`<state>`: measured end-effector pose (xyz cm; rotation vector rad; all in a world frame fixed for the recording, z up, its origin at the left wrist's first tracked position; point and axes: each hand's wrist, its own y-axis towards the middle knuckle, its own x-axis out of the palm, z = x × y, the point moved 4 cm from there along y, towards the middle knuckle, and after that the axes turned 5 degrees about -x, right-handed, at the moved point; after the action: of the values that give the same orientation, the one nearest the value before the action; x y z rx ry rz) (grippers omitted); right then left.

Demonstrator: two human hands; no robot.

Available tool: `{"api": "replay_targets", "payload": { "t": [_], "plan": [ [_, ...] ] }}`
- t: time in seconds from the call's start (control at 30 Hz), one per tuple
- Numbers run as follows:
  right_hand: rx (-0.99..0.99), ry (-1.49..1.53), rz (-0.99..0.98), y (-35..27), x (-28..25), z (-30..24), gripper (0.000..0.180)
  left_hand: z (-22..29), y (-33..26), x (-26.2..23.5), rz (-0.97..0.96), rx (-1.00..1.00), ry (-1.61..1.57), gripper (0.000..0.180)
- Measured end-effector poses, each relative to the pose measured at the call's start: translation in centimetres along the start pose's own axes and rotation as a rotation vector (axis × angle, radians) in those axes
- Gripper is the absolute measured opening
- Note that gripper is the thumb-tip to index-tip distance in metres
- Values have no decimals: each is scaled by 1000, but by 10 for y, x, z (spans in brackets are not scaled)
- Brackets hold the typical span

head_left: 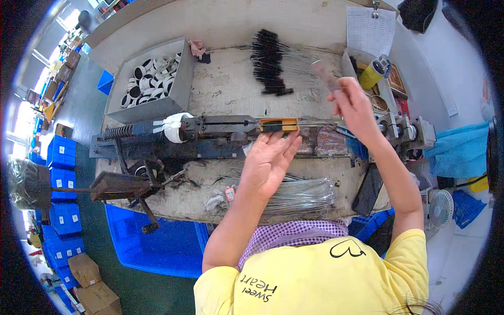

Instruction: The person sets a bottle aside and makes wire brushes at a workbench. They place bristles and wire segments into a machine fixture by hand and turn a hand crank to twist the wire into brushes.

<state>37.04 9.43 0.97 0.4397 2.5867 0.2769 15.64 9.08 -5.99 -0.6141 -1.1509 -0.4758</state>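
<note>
A long metal bench machine (226, 127) runs across the worktable. On it sits a small yellow-orange block (286, 124) with a dark bristly piece in its slot. My left hand (270, 160) lies just in front, fingers stretched out and their tips at the block's near edge. My right hand (354, 107) is raised above the machine's right part, its fingers curled. A blurred, brownish, long thing with a pale tip (324, 74) sticks out from it toward the upper left; I cannot make out what it is. Black wire brushes (268, 60) lie in a pile behind the machine.
A grey box (115, 107) of white-and-black rings stands back left. Thin metal wires (302, 195) lie before me, beside a dark phone-like slab (367, 190). A yellow bottle (371, 74) stands at right. A crank arm (118, 186) juts out left. Blue bins (152, 247) are below.
</note>
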Motion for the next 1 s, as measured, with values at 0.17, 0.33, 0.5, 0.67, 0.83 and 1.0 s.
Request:
{"api": "replay_targets", "payload": {
  "t": [0.17,0.33,0.5,0.67,0.83,1.0],
  "plan": [
    [-175,12,-35,-31,5,-20,3,-2,-1,-3,-27,9,-29,49],
    [-641,-196,-195,-51,47,-40,13,-10,0,1,-64,46,-31,54],
    [-769,-408,-68,-43,61,-43,15,-13,2,5,-33,104,26,57],
    [-679,-308,-51,-42,46,-40,15,-8,0,6,35,72,70,56],
    [-774,-428,-21,-33,47,-38,14,-12,2,1,52,118,65,49],
    [-787,-475,-69,-35,43,-37,15,-13,3,-3,30,144,61,50]
  ]
}}
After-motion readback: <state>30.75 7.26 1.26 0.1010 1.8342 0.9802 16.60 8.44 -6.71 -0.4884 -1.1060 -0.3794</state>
